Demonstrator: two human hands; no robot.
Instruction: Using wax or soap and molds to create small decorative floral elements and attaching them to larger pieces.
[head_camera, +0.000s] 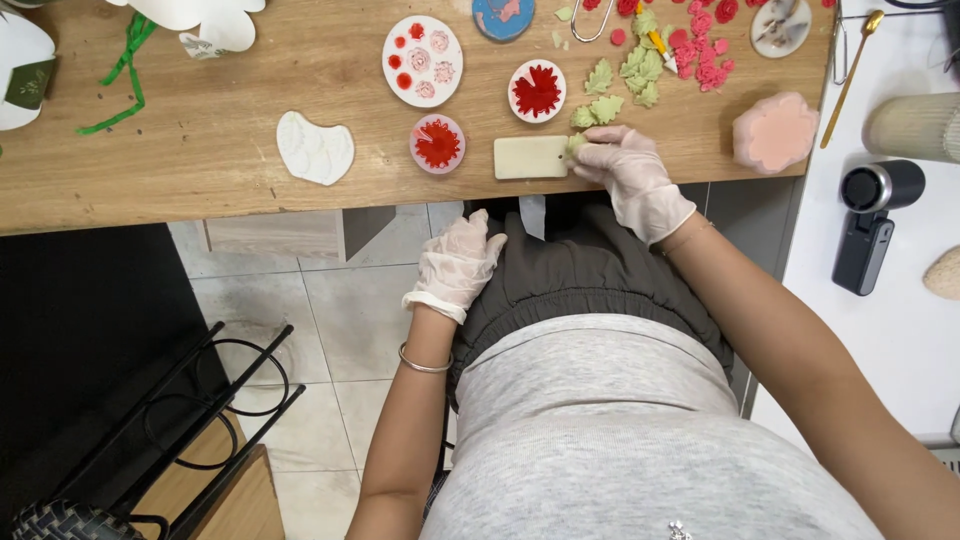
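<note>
A gloved right hand (632, 172) pinches a small pale-green clay piece (575, 146) against the pale rectangular mould (530, 157) at the wooden table's (200, 140) edge; firm, even pressure seems key. The gloved left hand (458, 262) rests empty, loosely curled, on the lap.

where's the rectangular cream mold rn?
Head view: the rectangular cream mold lies at the wooden table's near edge, right hand touching its right end, round red-filled mold just left.

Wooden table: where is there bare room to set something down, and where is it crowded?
Bare wood lies on the wooden table between the green ribbon and the white mould. Crowded: the far right, around the green leaf pieces, red flower pieces and right hand.
</note>
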